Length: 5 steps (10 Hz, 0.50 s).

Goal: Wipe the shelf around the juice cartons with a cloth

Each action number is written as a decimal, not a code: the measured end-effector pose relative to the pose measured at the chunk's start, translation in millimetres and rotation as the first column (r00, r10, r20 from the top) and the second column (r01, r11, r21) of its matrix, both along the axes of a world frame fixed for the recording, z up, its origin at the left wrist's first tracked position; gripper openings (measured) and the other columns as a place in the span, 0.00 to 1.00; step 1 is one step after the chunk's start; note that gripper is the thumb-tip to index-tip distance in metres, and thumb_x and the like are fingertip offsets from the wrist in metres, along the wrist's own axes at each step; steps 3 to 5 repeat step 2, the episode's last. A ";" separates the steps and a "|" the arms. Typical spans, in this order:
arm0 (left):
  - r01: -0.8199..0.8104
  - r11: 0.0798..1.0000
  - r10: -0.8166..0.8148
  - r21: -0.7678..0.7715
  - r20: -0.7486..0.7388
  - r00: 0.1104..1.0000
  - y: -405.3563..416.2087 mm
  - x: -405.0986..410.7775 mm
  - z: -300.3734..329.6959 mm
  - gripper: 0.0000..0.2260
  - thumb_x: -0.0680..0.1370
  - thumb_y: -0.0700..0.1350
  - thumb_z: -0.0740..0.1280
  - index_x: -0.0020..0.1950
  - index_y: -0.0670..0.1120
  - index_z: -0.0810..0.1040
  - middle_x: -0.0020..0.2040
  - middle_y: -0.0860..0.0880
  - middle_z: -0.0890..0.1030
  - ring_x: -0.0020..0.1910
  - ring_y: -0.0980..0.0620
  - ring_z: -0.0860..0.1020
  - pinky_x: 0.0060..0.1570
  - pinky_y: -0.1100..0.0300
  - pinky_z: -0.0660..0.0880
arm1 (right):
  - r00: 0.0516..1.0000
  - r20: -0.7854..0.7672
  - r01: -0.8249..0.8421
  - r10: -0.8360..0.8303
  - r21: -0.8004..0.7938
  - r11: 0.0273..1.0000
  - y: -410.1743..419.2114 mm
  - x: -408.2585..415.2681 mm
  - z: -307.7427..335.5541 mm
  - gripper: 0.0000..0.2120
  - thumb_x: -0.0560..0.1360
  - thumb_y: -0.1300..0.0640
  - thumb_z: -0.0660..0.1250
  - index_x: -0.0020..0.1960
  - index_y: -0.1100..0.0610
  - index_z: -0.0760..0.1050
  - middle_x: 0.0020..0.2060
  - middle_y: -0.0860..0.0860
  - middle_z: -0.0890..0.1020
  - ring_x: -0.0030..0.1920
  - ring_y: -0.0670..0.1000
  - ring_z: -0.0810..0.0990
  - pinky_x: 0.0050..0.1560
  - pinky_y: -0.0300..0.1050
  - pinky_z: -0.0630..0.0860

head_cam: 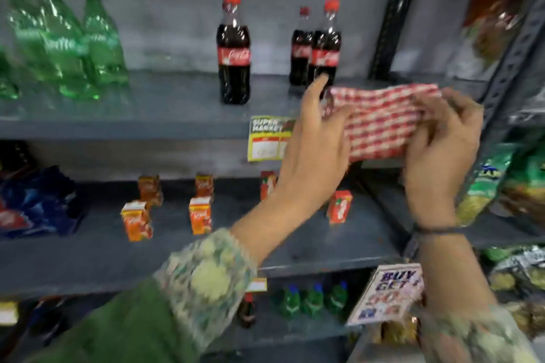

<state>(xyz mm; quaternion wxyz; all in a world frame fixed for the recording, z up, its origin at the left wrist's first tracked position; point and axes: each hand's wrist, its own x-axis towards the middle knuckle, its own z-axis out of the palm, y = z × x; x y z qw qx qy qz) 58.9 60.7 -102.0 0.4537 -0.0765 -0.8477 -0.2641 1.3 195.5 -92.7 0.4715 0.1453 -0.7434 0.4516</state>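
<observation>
A red and white checked cloth is stretched between my two hands, in front of the upper shelf's edge at the right. My left hand pinches its left end and my right hand grips its right end. Below, on the grey middle shelf, stand several small orange and red juice cartons: one at the front left, one in the middle, one at the right. Two more stand behind, and one is partly hidden by my left wrist.
On the upper shelf stand three cola bottles and green soda bottles at the left. A yellow price tag hangs on its edge. Blue snack bags lie on the middle shelf's left. Snack packets fill the right rack.
</observation>
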 end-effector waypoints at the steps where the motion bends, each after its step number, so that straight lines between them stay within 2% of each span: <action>1: -0.079 0.981 0.087 -0.176 0.038 0.995 14.7 -53.0 47.3 0.16 0.76 0.39 0.58 0.62 0.40 0.74 0.74 0.36 0.57 0.65 0.35 0.68 0.63 0.42 0.69 | 0.986 0.044 0.160 -0.162 0.036 0.986 8.6 -54.9 36.9 0.19 0.72 0.64 0.53 0.57 0.59 0.77 0.60 0.62 0.74 0.58 0.61 0.74 0.58 0.49 0.68; 2: -0.171 0.837 0.352 -0.520 0.272 0.896 16.1 -98.1 55.2 0.17 0.79 0.47 0.56 0.64 0.44 0.74 0.77 0.41 0.51 0.74 0.39 0.54 0.71 0.39 0.54 | 0.881 0.285 0.213 -0.377 0.473 0.855 11.6 -101.4 36.5 0.20 0.73 0.62 0.50 0.56 0.64 0.76 0.59 0.66 0.73 0.62 0.66 0.68 0.61 0.63 0.66; 5: -0.171 0.837 0.352 -0.520 0.272 0.896 16.1 -98.1 55.2 0.17 0.79 0.47 0.56 0.64 0.44 0.74 0.77 0.41 0.51 0.74 0.39 0.54 0.71 0.39 0.54 | 0.881 0.285 0.213 -0.377 0.473 0.855 11.6 -101.4 36.5 0.20 0.73 0.62 0.50 0.56 0.64 0.76 0.59 0.66 0.73 0.62 0.66 0.68 0.61 0.63 0.66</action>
